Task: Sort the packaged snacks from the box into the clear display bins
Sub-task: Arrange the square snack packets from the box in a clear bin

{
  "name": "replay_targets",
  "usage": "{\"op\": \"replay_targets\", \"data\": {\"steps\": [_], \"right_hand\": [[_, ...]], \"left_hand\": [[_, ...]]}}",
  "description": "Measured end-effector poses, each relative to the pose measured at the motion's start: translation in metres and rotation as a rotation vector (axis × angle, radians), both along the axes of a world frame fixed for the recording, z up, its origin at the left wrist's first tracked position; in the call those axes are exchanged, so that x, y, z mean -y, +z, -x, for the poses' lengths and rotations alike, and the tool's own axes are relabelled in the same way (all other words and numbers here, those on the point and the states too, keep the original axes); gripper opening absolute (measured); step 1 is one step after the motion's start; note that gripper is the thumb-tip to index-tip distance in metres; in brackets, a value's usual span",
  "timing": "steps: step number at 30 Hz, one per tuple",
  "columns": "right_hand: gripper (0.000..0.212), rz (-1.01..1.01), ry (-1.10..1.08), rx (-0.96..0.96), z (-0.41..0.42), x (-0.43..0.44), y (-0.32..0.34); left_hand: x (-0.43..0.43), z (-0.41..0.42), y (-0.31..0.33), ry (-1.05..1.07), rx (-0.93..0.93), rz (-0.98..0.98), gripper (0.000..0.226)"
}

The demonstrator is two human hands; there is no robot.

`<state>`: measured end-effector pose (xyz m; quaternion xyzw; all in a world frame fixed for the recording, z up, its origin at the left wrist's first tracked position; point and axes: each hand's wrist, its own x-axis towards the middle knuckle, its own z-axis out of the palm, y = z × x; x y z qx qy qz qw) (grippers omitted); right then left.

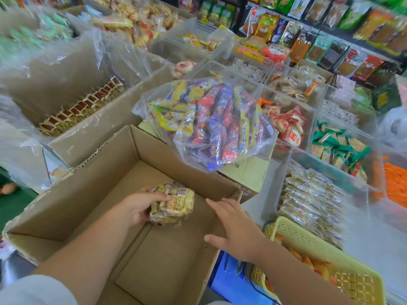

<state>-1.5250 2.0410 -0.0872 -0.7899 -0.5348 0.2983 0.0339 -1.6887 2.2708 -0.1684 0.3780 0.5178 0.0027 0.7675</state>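
- At the far left a plastic-lined carton [92, 137] holds a tight row of red-and-tan packets [83, 106] standing on edge.
- In front of it, at bottom centre, stands the open cardboard box [88, 194], flaps up. Most of its brown floor shows bare.
- The left hand [141, 205] reaches into this box, forearm crossing the near wall. Its fingers and thumb are wrapped round a bundle of snack packets [174, 203].
- The bundle is clear-wrapped, with pale yellow contents and a barcode label on top. It sits low inside the box, close to the far wall. Whether it rests on the floor or is lifted off it cannot be told.
- The right hand [235, 227] hangs over the box's right wall with fingers spread and straight, grasping nothing. Whether the palm touches the cardboard edge cannot be told.
- Behind the box, a clear plastic bag [211, 124] stuffed with yellow, red and purple wrapped snacks lies on top of a smaller carton [248, 172].
- Right of the bag, a bin of red-and-white round crackers [288, 126] sits among the clear display bins.
- Below it, just right of the box, a clear bin [274, 201] is stacked with pale, clear-wrapped packets [312, 201].
- A yellow slotted basket [312, 235] at bottom right holds orange packets.
- Further right, green-and-yellow packets [339, 146] fill another bin, and orange packs [394, 183] lie at the edge.
- Along the top right, shelves [330, 29] carry rows of hanging bags.
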Motion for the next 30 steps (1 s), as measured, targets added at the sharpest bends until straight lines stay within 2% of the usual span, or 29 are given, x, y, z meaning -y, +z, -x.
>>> {"op": "replay_targets", "data": {"steps": [3, 6, 8, 11, 13, 14, 17, 19, 20, 24, 28, 30], "right_hand": [[0.105, -0.086, -0.073, -0.081, 0.009, -0.006, 0.021], [0.107, -0.279, 0.006, -0.069, 0.019, -0.008, 0.045], [0.096, -0.426, 0.054, -0.103, 0.023, -0.003, 0.059], [0.081, -0.58, 0.024, -0.193, 0.022, 0.013, 0.074], [0.068, -0.651, -0.027, -0.263, 0.016, 0.029, 0.08], [0.061, -0.68, -0.058, -0.303, 0.012, 0.039, 0.082], [0.046, -0.729, -0.184, -0.492, -0.002, 0.071, 0.081], [0.031, -0.76, -0.333, -0.642, -0.012, 0.092, 0.081], [0.033, -0.78, -0.429, -0.7, -0.018, 0.102, 0.081], [0.053, -0.74, -0.735, -0.88, -0.05, 0.145, 0.074], [0.051, -0.683, -0.802, -0.995, -0.078, 0.18, 0.063], [0.059, -0.705, -0.851, -0.929, -0.09, 0.191, 0.057]], "left_hand": [[0.014, 0.016, 0.037, 0.014, 0.092, -0.028, 0.092], [0.04, 0.026, 0.075, 0.035, 0.273, 0.0, 0.101], [0.062, 0.026, 0.096, 0.05, 0.398, 0.036, 0.108], [0.097, 0.018, 0.118, 0.096, 0.533, 0.116, 0.106], [0.12, 0.009, 0.128, 0.131, 0.601, 0.193, 0.096], [0.132, 0.004, 0.132, 0.135, 0.624, 0.21, 0.084], [0.169, -0.015, 0.136, 0.2, 0.496, 0.132, 0.048], [0.194, -0.03, 0.135, 0.267, 0.349, 0.017, 0.049], [0.205, -0.037, 0.135, 0.274, 0.306, -0.037, 0.049], [0.241, -0.066, 0.136, 0.287, 0.25, -0.151, 0.025], [0.276, -0.097, 0.134, 0.235, 0.282, -0.201, 0.032], [0.292, -0.112, 0.132, 0.221, 0.285, -0.246, 0.031]]}}
